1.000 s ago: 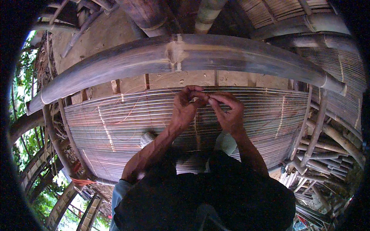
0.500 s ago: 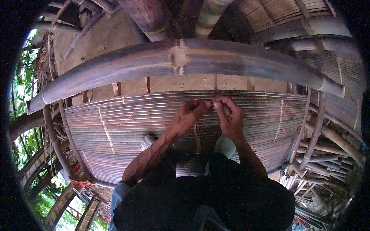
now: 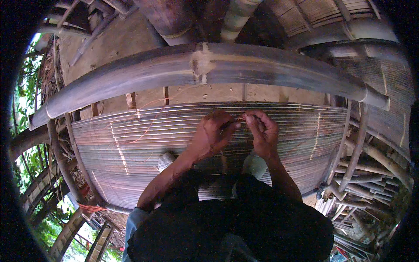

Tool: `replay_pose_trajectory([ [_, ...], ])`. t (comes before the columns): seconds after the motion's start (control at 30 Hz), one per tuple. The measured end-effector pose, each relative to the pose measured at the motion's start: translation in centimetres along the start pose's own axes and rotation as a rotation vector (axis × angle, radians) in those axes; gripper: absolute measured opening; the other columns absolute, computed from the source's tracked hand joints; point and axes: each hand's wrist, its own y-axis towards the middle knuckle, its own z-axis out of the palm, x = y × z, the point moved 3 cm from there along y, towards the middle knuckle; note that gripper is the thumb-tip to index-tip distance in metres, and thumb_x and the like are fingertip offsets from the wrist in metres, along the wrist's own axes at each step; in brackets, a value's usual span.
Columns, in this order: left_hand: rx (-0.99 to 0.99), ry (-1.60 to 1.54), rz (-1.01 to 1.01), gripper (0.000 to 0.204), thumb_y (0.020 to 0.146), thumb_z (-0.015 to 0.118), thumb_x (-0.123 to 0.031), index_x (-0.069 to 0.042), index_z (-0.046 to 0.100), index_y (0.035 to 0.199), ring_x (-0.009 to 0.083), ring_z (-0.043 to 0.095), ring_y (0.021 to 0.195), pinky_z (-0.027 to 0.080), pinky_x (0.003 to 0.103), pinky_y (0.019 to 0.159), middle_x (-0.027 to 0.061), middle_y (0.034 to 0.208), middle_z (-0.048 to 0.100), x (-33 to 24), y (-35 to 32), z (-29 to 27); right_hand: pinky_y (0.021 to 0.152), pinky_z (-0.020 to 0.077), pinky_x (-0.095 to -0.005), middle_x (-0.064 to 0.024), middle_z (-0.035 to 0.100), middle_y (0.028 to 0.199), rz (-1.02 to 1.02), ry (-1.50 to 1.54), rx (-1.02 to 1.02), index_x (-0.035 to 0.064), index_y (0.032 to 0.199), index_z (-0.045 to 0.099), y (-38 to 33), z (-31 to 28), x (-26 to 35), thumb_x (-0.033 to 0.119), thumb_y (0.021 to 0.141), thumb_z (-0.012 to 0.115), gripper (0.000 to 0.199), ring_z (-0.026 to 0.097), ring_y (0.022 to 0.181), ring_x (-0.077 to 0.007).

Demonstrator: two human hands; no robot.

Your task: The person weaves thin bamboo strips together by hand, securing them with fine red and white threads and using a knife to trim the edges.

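Clearly, the way at twelve o'clock was crossed by a thick bamboo pole [image 3: 235, 65], while stacked poles [image 3: 371, 177] were seen at four, an orange bundle [image 3: 92, 207] at eight and a loose orange strand [image 3: 149, 127] at nine. Beneath, a slatted surface [image 3: 288, 144] was spread; brown ground [image 3: 109, 48] was visible at eleven, with green foliage [image 3: 27, 100] glimpsed farther out at nine. Near the centre, above that surface, a tiny reddish strand [image 3: 241, 118] was pinched between the fingertips of the left hand [image 3: 213, 133] and right hand [image 3: 264, 133], both curled inward.
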Motion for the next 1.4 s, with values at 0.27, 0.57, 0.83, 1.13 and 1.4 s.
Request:
replay_pose_trajectory([
  [0.27,-0.057,-0.665,-0.247,0.021,0.093,0.063,-0.017,0.0,0.065,0.082,0.0265,0.05,0.112,0.041,0.038,0.096,0.0143,0.117,0.06,-3.1,-1.0,-3.2,0.091,0.0489,-0.0296,-0.007,0.069,0.102,-0.047,-0.113,0.002,0.0015,0.109,0.065,-0.5,-0.4,0.1,0.023,0.097,0.06,0.025,0.063,0.095,-0.0142],
  [0.57,0.212,-0.818,-0.266,0.036,0.101,0.053,-0.027,-0.001,0.058,0.076,0.0199,0.056,0.089,0.037,0.039,0.102,0.0117,0.101,0.065,-5.9,-3.3,-4.1,0.082,0.0481,-0.0281,-0.0036,0.063,0.101,-0.055,0.035,0.045,0.0001,0.104,0.062,-1.7,0.1,1.0,0.014,0.097,0.06,0.016,0.059,0.092,-0.0115],
  [0.83,0.267,-0.445,0.175,0.036,0.096,0.059,-0.02,-0.003,0.042,0.07,0.0315,0.042,0.065,0.035,0.043,0.065,0.012,0.069,0.038,-9.4,-4.8,-5.0,0.083,0.0488,-0.0354,-0.0098,0.064,0.097,-0.395,-0.385,0.193,0.0041,0.099,0.062,-2.6,2.0,3.9,0.008,0.087,0.066,0.014,0.062,0.092,-0.0222],
  [1.13,-0.041,0.252,0.226,0.046,0.081,0.075,-0.027,0.0,0.061,0.116,0.038,0.047,0.121,0.037,0.05,0.101,0.021,0.124,0.054,-9.5,-1.7,-9.9,0.09,0.0452,-0.0437,-0.01,0.063,0.098,-0.619,-0.602,0.492,0.007,0.095,0.067,-1.4,1.7,3.7,0.02,0.083,0.071,0.018,0.059,0.097,-0.0293],
  [1.4,0.299,-0.389,-0.327,0.046,0.092,0.064,-0.026,-0.001,0.05,0.127,0.0321,0.065,0.096,0.053,0.039,0.08,0.018,0.112,0.062,0.1,0.9,-0.4,0.087,0.0495,-0.0419,-0.0098,0.063,0.099,-0.599,-0.771,0.574,0.0089,0.096,0.067,-4.1,5.0,2.6,0.026,0.085,0.067,0.021,0.06,0.098,-0.0277],
])
